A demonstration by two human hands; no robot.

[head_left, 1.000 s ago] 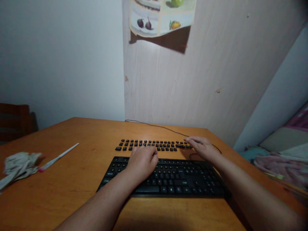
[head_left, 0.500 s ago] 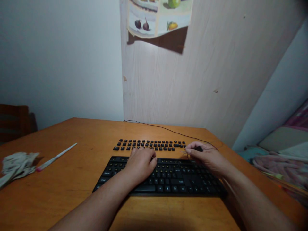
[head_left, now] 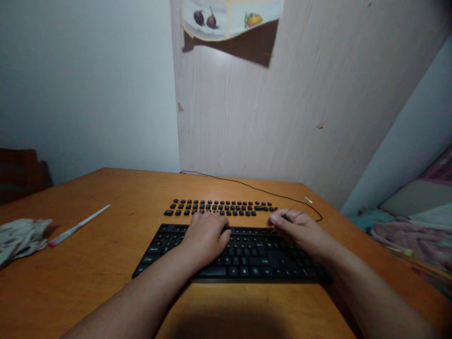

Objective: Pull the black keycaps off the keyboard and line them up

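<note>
A black keyboard (head_left: 247, 271) lies on the wooden table, with several keys in its upper rows missing their caps and small pale stems showing. My left hand (head_left: 206, 235) lies across its upper left part, fingers bent over the far edge and thumb on the near side, holding it. Over the upper right part, my right hand (head_left: 294, 228) is closed in a pinch round a tool with thin wires (head_left: 299, 203), which looks like a wire keycap puller; most of it is hidden in the palm. Loose keycaps (head_left: 215, 207) stand in rows just beyond the keyboard.
A thin black cable (head_left: 243, 182) runs along the back of the table (head_left: 141, 188) to the right. On the left lie a white stick with a pink end (head_left: 81, 226) and a crumpled cloth (head_left: 23, 238). A small white object (head_left: 308, 200) is near the right edge.
The view has tilted down slightly. My right hand has turned a little, and wires now show beyond its back. My left hand stays on the keyboard.
</note>
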